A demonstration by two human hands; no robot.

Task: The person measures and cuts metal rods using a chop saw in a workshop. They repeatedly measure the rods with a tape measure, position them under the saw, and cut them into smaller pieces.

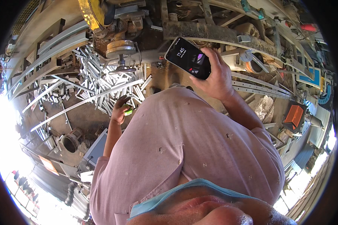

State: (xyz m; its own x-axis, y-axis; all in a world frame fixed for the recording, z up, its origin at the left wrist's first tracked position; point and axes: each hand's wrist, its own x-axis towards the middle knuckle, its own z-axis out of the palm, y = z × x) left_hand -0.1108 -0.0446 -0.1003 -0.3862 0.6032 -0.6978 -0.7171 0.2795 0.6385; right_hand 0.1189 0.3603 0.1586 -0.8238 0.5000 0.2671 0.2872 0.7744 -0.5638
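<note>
A black smartphone point(182, 56) with its screen lit is gripped along one side by my right hand point(218, 78). It is raised in front of me, tilted, its screen facing up toward me. Lower down at my left side, my left hand point(118, 111) is curled around a small bright green object point(129, 111). Its kind cannot be made out, because my fingers and shirt hide part of it. Beyond the left hand lies a heap of short, silvery cut metal pieces point(95, 71).
A machine with a yellow guard point(91, 15) and a handwheel point(122, 70) stands ahead. A long metal bar point(77, 103) crosses the left side. Perforated metal strips point(259, 89) lie at right, near an orange-and-black box point(293, 117). A dark round container point(70, 142) stands at left.
</note>
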